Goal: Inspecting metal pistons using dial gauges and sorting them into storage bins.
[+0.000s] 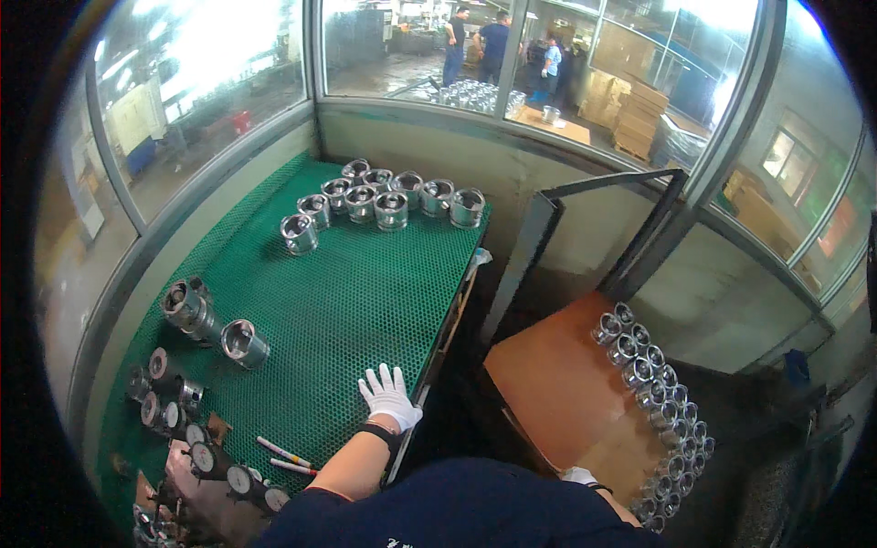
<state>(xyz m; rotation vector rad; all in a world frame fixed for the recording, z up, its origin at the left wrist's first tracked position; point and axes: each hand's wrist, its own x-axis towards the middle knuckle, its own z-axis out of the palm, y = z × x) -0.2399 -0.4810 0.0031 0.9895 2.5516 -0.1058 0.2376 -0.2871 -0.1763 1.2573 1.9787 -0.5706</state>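
Note:
My left hand, in a white glove, lies flat with spread fingers on the green mesh mat near the table's right edge. It holds nothing. My right hand, also white-gloved, shows only in part by the board-topped table; my body hides its fingers. One shiny metal piston stands to the left of my left hand, beside a stack of pistons. Several more pistons stand grouped at the mat's far end. Two white marker pens lie near my left forearm.
Dial gauges on a stand, with metal parts around them, fill the near left corner. Rows of pistons line the right table's far side. A dark metal frame rises between the tables. Beyond the windows, people stand near stacked boxes.

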